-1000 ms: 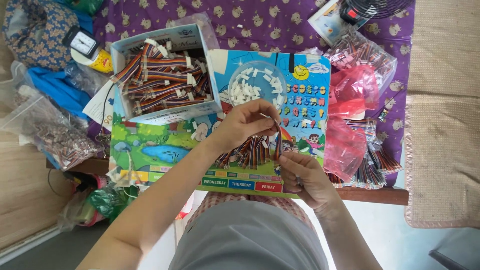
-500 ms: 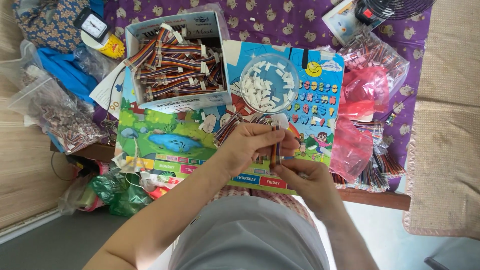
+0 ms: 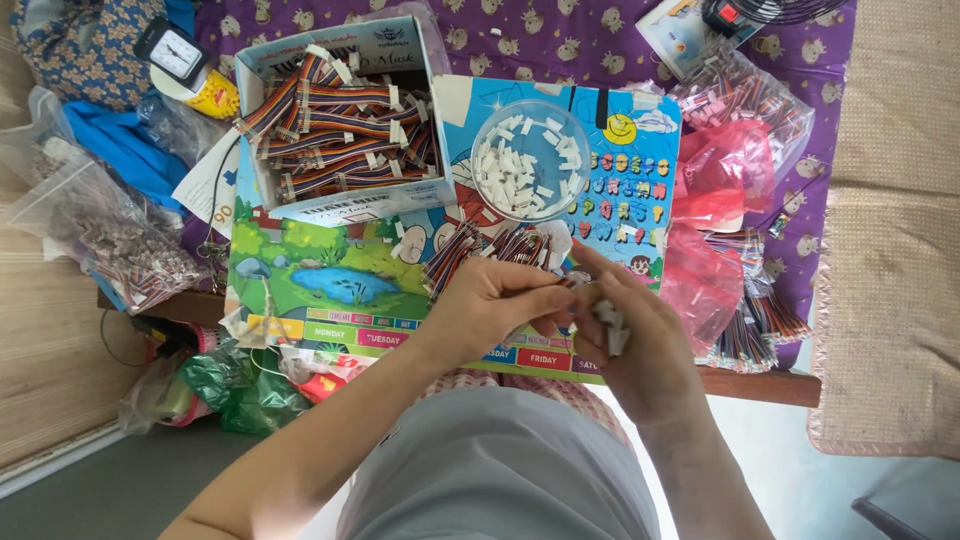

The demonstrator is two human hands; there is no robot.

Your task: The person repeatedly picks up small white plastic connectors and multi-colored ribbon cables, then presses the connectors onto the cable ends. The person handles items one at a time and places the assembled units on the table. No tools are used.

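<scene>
My left hand [image 3: 497, 303] grips a bundle of multicoloured ribbon wires [image 3: 470, 251] over a colourful picture board [image 3: 330, 275]. My right hand [image 3: 635, 335] is just to its right, fingers touching the left hand's, and holds small white plastic connectors [image 3: 610, 322]. A clear round bowl [image 3: 530, 160] of more white connectors sits on the board just beyond both hands. An open cardboard box [image 3: 345, 120] packed with ribbon wire bundles rests at the board's far left corner.
Red and clear plastic bags of wires [image 3: 735, 200] pile up on the right. A bag of small parts [image 3: 110, 240], blue cloth and a small clock [image 3: 172, 50] lie left. Green bags [image 3: 225, 385] hang below the table edge. A purple patterned cloth [image 3: 560, 40] covers the table.
The view has shifted so everything sits lower and left. My hands have drawn closer together, and white connectors now show in my right hand.
</scene>
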